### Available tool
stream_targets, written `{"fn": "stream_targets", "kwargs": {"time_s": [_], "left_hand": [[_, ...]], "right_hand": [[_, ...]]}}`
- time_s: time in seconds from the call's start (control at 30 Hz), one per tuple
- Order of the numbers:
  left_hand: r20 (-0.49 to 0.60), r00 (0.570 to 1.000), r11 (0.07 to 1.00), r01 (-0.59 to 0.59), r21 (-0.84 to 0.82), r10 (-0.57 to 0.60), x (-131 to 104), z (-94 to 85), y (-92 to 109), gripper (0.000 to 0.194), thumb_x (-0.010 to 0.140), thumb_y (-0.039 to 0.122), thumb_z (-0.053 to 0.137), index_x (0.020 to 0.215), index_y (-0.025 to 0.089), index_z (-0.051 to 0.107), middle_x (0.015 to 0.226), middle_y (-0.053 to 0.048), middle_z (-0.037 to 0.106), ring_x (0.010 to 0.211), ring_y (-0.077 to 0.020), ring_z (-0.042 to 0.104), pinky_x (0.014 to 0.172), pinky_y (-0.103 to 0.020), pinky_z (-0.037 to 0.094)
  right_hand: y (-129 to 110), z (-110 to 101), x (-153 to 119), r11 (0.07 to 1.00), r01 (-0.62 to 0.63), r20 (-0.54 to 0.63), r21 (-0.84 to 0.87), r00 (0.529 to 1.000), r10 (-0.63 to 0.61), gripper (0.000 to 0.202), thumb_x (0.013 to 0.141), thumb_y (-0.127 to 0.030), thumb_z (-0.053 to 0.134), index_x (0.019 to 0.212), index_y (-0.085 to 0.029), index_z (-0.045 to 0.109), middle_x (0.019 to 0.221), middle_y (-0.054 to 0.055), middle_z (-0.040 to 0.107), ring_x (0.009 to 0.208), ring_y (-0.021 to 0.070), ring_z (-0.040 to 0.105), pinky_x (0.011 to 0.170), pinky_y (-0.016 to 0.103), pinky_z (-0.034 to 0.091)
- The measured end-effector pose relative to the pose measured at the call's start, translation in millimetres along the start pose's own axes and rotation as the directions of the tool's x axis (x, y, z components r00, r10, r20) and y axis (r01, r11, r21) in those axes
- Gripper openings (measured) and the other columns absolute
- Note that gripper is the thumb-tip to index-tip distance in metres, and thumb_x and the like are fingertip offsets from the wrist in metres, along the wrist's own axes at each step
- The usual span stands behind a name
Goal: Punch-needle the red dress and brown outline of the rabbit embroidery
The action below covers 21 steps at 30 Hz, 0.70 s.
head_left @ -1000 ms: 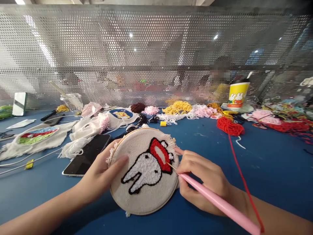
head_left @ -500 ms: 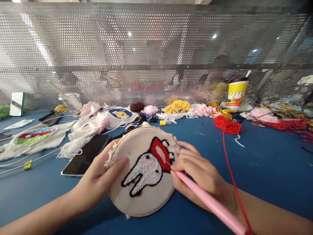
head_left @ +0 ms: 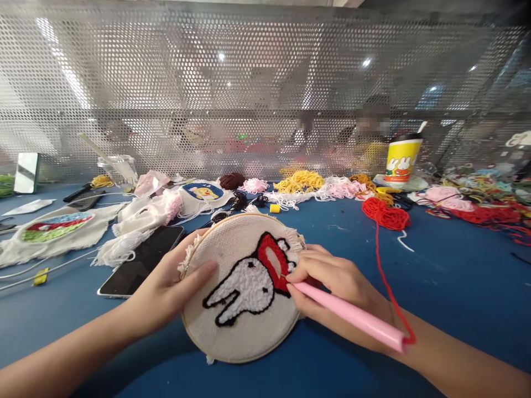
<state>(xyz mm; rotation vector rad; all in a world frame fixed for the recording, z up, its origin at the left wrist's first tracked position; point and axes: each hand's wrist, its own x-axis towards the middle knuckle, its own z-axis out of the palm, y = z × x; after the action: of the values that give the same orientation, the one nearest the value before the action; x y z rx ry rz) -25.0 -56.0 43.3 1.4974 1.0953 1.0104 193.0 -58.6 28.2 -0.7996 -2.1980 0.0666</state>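
Note:
A round embroidery hoop (head_left: 244, 345) with cream cloth is tilted above the blue table, bearing a white rabbit outlined in black with a red body. My left hand (head_left: 176, 284) grips its left rim, thumb on the cloth. My right hand (head_left: 332, 282) pinches a pink punch needle pen (head_left: 352, 312) near its tip, which meets the cloth at the red patch. Red yarn (head_left: 384, 276) runs from the pen's back end to a red yarn bundle (head_left: 385, 213) on the table.
Behind my left hand lie a black phone (head_left: 139, 268) and white yarn (head_left: 122, 247). Farther back are stitched cloth pieces (head_left: 203, 193), yellow yarn (head_left: 299, 182) and a yellow cup (head_left: 401, 159). A perforated metal screen (head_left: 257, 83) stands behind the table (head_left: 456, 298).
The pen has swung to a flatter angle, its back end higher and farther left. The hoop has turned slightly. Both hands keep their holds.

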Motion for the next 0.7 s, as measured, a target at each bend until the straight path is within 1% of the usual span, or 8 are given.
{"fn": "stream_targets", "kwargs": {"time_s": [0.1,0.17,0.23,0.37,0.43,0.5,0.6,0.7], "left_hand": [[-0.021,0.999,0.998,-0.035,0.056,0.036,1.6,0.4,-0.3,0.047,0.069,0.032,0.057,0.113,0.023,0.044,0.094,0.0,0.064,0.097,-0.0248,0.052,0.072,-0.026,0.048],[-0.036,0.998,0.998,-0.042,0.039,0.043,2.1,0.4,-1.4,0.045,0.069,0.031,0.056,0.112,0.023,0.046,0.096,0.0,0.064,0.095,-0.0242,0.053,0.074,-0.028,0.047],[-0.014,1.0,1.0,-0.026,-0.016,0.025,2.3,0.5,-3.2,0.043,0.07,0.031,0.055,0.112,0.022,0.047,0.096,0.0,0.064,0.093,-0.0236,0.054,0.074,-0.028,0.047],[0.044,0.998,0.982,0.061,-0.176,-0.054,2.7,1.7,-9.6,0.045,0.07,0.035,0.055,0.111,0.019,0.046,0.086,-0.004,0.066,0.088,-0.0258,0.057,0.065,-0.028,0.049],[0.03,0.997,0.978,0.069,-0.196,-0.064,3.2,2.9,-14.0,0.042,0.069,0.034,0.056,0.107,0.018,0.048,0.09,-0.005,0.065,0.091,-0.0259,0.056,0.069,-0.029,0.049],[0.054,0.997,0.983,0.07,-0.169,-0.062,3.3,4.3,-19.2,0.038,0.07,0.03,0.057,0.105,0.019,0.047,0.101,-0.004,0.061,0.1,-0.0244,0.052,0.078,-0.029,0.046],[0.178,0.982,0.987,0.09,-0.13,-0.066,2.2,7.2,-27.1,0.047,0.071,0.027,0.057,0.113,0.025,0.036,0.116,-0.003,0.051,0.108,-0.0217,0.045,0.085,-0.029,0.042],[0.239,0.969,0.991,0.091,-0.095,-0.066,-0.2,10.3,-32.3,0.057,0.074,0.025,0.054,0.12,0.028,0.022,0.123,-0.004,0.043,0.112,-0.0212,0.04,0.088,-0.032,0.04]], "right_hand": [[2.3,-2.0,-2.7,0.999,0.05,0.063,0.014,0.997,-0.051,0.013,0.065,-0.004,0.047,0.062,-0.016,0.045,0.054,-0.004,0.046,0.053,0.0079,0.042,0.061,0.025,0.035],[4.0,-1.5,-6.4,0.997,0.075,0.096,-0.019,0.993,-0.072,0.011,0.067,-0.005,0.046,0.063,-0.016,0.047,0.055,-0.003,0.046,0.055,0.0087,0.042,0.061,0.026,0.033],[5.8,1.0,-10.0,0.99,0.103,0.111,-0.099,0.99,-0.091,0.013,0.071,-0.006,0.043,0.064,-0.015,0.049,0.057,-0.001,0.047,0.057,0.0101,0.042,0.061,0.027,0.032],[11.9,9.2,-15.3,0.968,0.133,0.078,-0.215,0.99,-0.119,0.016,0.076,-0.008,0.042,0.065,-0.012,0.054,0.058,0.002,0.05,0.059,0.0119,0.043,0.061,0.028,0.032],[16.8,13.1,-16.8,0.963,0.126,0.035,-0.239,0.992,-0.121,0.014,0.077,-0.01,0.044,0.068,-0.012,0.056,0.057,0.002,0.05,0.059,0.0123,0.043,0.06,0.028,0.033],[22.0,16.0,-17.7,0.964,0.106,-0.008,-0.243,0.994,-0.111,0.012,0.076,-0.011,0.047,0.071,-0.012,0.057,0.059,0.003,0.051,0.061,0.0132,0.045,0.061,0.029,0.034],[27.6,17.1,-17.6,0.981,0.04,-0.053,-0.19,0.997,-0.051,0.01,0.075,-0.011,0.049,0.073,-0.011,0.059,0.061,0.004,0.053,0.063,0.0137,0.049,0.062,0.029,0.037],[28.4,15.2,-15.8,0.996,-0.022,-0.001,-0.084,1.0,0.022,0.009,0.073,-0.012,0.052,0.075,-0.011,0.061,0.062,0.004,0.055,0.061,0.0125,0.05,0.059,0.027,0.041]]}}
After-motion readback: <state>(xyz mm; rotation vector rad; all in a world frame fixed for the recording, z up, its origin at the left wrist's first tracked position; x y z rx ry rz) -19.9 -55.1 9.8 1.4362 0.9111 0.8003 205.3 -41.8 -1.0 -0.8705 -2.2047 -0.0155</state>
